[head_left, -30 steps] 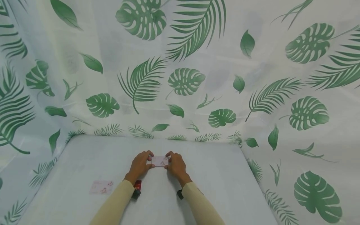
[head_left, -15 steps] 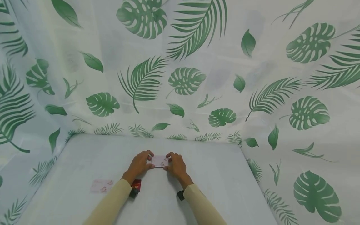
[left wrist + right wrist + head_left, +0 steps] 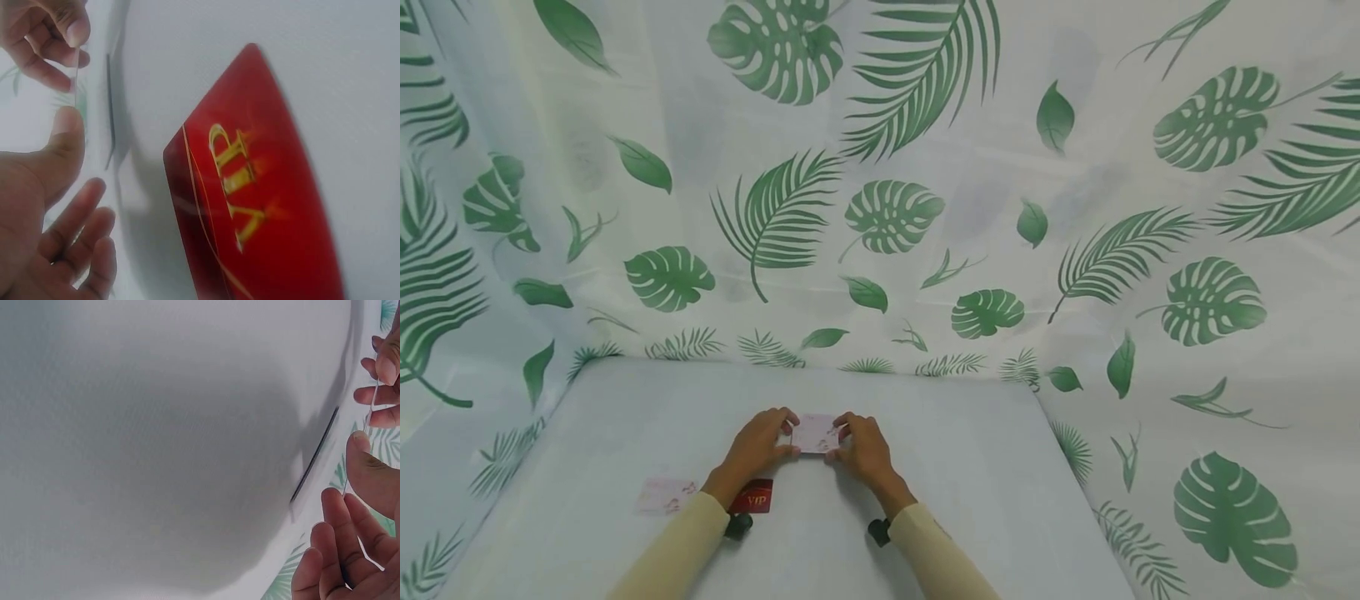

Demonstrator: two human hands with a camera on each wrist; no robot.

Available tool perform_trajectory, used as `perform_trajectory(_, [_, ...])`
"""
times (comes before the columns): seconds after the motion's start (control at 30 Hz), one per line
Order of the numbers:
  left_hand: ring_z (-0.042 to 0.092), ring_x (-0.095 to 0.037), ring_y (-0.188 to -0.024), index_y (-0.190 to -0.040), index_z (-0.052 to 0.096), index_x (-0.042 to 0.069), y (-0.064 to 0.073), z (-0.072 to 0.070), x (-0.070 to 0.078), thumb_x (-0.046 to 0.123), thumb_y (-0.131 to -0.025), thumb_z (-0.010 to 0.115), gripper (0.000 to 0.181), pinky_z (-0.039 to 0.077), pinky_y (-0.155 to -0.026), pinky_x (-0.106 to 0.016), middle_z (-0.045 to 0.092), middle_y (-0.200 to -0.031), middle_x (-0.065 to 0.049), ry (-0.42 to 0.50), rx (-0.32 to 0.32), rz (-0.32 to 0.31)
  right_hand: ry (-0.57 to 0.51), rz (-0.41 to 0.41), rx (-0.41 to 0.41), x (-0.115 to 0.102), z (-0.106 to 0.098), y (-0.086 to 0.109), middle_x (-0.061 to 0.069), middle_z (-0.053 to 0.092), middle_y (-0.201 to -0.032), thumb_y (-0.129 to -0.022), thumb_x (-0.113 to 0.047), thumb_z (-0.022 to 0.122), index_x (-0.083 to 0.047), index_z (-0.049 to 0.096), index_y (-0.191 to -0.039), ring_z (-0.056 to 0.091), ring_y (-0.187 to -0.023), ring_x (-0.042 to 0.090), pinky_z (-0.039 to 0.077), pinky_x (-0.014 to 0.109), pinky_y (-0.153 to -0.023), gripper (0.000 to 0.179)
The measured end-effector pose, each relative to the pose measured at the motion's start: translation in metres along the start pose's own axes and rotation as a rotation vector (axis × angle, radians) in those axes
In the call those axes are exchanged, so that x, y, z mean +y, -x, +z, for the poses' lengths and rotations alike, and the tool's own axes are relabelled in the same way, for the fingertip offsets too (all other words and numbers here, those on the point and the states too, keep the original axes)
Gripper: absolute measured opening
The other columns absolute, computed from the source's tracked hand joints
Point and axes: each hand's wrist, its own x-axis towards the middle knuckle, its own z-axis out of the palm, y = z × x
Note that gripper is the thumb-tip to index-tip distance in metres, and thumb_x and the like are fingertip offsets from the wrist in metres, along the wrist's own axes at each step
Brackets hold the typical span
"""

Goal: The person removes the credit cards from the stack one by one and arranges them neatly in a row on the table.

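Observation:
A pale pink card (image 3: 815, 433) with a small reddish print is held by its two short sides between my hands. My left hand (image 3: 758, 446) pinches the left end with thumb and fingers; my right hand (image 3: 865, 452) does the same at the right end. Both wrist views show this card edge-on as a thin line, held above the table. Below it lies a thin flat thing with a dark edge (image 3: 315, 453), its top hardly visible. A red card (image 3: 250, 156) with gold "VIP" lettering lies by my left wrist, partly covered by the forearm in the head view.
Another pale pink printed card (image 3: 664, 495) lies flat on the white table (image 3: 1000, 500), left of my left forearm. Behind the table hangs a white curtain (image 3: 917, 325) with green leaf prints, and it runs along both sides too.
The held card shows more of its face and has come slightly nearer and to the left. My left forearm has shifted left, uncovering more of the red VIP card.

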Motion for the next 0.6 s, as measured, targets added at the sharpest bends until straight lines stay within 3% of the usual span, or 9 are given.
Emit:
perform_trajectory(0.33, [0.058,-0.019,-0.1,-0.121,0.067,0.017,0.022,-0.014,-0.003,0.024,-0.083,0.091,0.045,0.053,-0.091,-0.042,0.065,-0.108,-0.006,-0.04,0.047,0.041,-0.01,-0.016,-0.034,-0.012,0.001,0.014,-0.001,0.066,-0.104,-0.083,-0.02,0.092,-0.017,0.068,-0.121,0.052,-0.095,0.013,0.047,0.031,-0.083,0.045])
perform_trajectory(0.6, [0.056,-0.018,-0.102,-0.121,0.068,0.019,0.035,-0.018,-0.003,0.026,-0.082,0.093,0.047,0.055,-0.093,-0.041,0.063,-0.108,-0.002,-0.051,0.037,0.034,-0.003,-0.047,-0.036,-0.016,0.001,0.026,-0.003,0.067,-0.102,-0.082,-0.017,0.093,-0.016,0.07,-0.12,0.054,-0.095,0.012,0.047,0.03,-0.081,0.045])
